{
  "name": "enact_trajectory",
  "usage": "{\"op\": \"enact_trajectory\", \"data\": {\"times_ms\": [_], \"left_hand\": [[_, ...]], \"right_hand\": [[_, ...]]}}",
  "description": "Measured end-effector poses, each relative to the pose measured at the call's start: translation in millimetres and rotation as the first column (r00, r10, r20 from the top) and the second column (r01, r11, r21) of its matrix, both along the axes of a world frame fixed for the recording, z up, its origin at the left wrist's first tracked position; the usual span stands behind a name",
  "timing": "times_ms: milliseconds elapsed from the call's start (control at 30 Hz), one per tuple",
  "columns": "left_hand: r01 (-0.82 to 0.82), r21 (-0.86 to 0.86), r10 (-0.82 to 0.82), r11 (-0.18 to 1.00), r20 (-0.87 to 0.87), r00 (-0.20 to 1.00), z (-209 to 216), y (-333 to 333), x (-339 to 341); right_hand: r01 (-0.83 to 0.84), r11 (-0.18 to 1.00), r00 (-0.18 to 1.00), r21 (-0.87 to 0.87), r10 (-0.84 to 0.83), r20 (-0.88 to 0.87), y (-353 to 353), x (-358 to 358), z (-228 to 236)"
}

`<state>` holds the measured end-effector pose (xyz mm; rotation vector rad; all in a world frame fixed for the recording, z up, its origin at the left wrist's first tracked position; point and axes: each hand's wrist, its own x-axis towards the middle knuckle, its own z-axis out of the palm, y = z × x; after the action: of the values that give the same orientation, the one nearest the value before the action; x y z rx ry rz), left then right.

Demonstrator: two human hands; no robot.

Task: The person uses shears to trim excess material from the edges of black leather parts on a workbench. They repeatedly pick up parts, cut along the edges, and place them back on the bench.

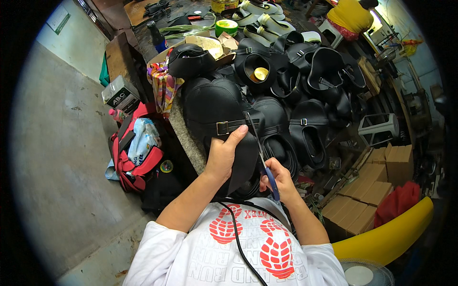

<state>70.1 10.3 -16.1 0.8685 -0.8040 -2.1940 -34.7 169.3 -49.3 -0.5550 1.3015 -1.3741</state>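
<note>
1. Crowding the workbench (183, 128), a big heap of black shoe uppers (305, 90) lies just beyond the hands; the piece in work overlaps that heap, so a neighbouring strap could well slip between the blades unnoticed.
2. The black upper (224, 114) being cut, with a buckled strap across it, sits at the bench edge. The left hand (223, 156) clamps its lower flap, thumb on top and fingers underneath, so it is closed on the leather.
3. The flap hangs past the edge unsupported; if the pinch loosens it would probably sag and the cut would wander.
4. The right hand (281, 180) is wrapped around the blue handles of the scissors (261, 152), whose blades point up along the flap's right edge, close to the left thumb. A slip there would likely nick the thumb or the strap.
5. A red bag (136, 152) lies on the floor by the person's left side, cardboard boxes (377, 186) are stacked at the right, and another person in yellow (350, 16) sits beyond the bench.
6. A thin black cord (236, 233) runs down the white shirt, near the elbows; it might snag.
</note>
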Motion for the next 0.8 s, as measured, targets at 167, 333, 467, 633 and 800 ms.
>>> {"op": "enact_trajectory", "data": {"times_ms": [167,333,467,633,800], "left_hand": [[0.115,-0.081,-0.111,0.990,0.055,0.992,-6.9,-1.3,5.9],[0.577,-0.614,-0.353,0.539,0.457,0.816,-13.8,5.7,19.6],[0.751,-0.613,-0.341,0.245,0.670,0.659,-14.3,10.2,28.2],[0.215,-0.100,-0.226,0.971,-0.116,0.967,-9.1,8.1,34.6],[0.310,-0.168,-0.282,0.936,0.174,0.944,-3.4,-10.8,53.1]], "right_hand": [[0.034,0.996,0.997,0.077,-0.028,-0.074,2.8,2.8,-0.9],[0.207,0.939,0.959,-0.275,-0.250,-0.134,-11.1,-29.0,19.1],[0.224,0.950,0.864,-0.216,-0.297,-0.408,-18.6,-32.9,34.9],[0.193,0.961,0.957,-0.196,-0.229,-0.178,-12.8,-6.2,24.0],[-0.119,0.993,0.992,-0.008,0.119,0.051,1.6,-14.4,3.1]]}}
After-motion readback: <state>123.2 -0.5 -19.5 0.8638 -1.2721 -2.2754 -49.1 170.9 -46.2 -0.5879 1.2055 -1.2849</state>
